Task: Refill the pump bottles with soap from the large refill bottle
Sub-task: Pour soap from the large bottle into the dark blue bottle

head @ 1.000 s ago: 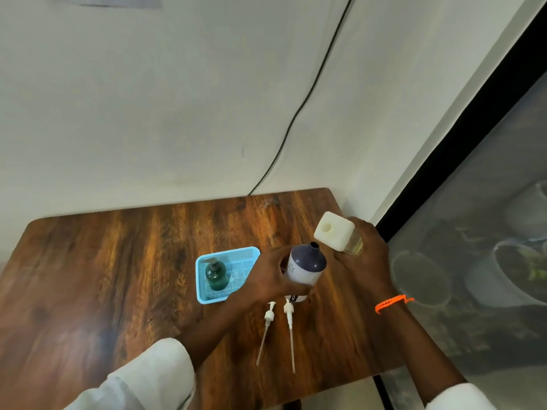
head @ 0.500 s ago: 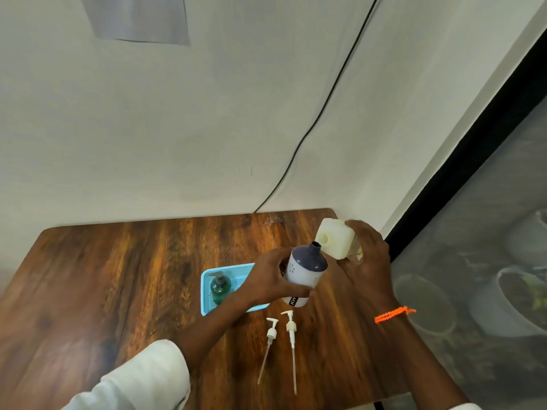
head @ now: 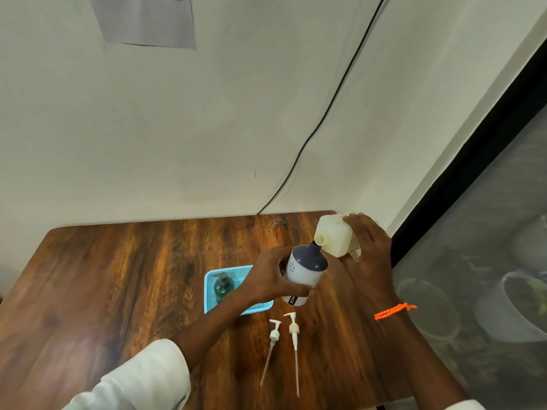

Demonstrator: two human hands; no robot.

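Note:
My left hand (head: pixel 268 278) grips a white pump bottle with a dark blue top (head: pixel 305 272), held tilted above the wooden table (head: pixel 118 291) with its neck open. My right hand (head: pixel 370 255) holds the cream refill bottle (head: pixel 333 236) tipped over, its spout touching the blue bottle's neck. Two white pump heads with long tubes, one (head: pixel 273 335) and the other (head: pixel 294 329), lie on the table in front of the bottles. A green pump bottle (head: pixel 222 287) stands in a light blue basket (head: pixel 208 294) to the left.
The table sits against a white wall with a black cable (head: pixel 325 113) running down it and a paper sheet (head: pixel 145 19) taped high up. A dark-framed screen (head: pixel 473 261) rises at the right, close to the table's right edge.
The refill bottle has tipped further and its spout has come down onto the blue-topped bottle's neck. The view has tilted upward, showing more wall.

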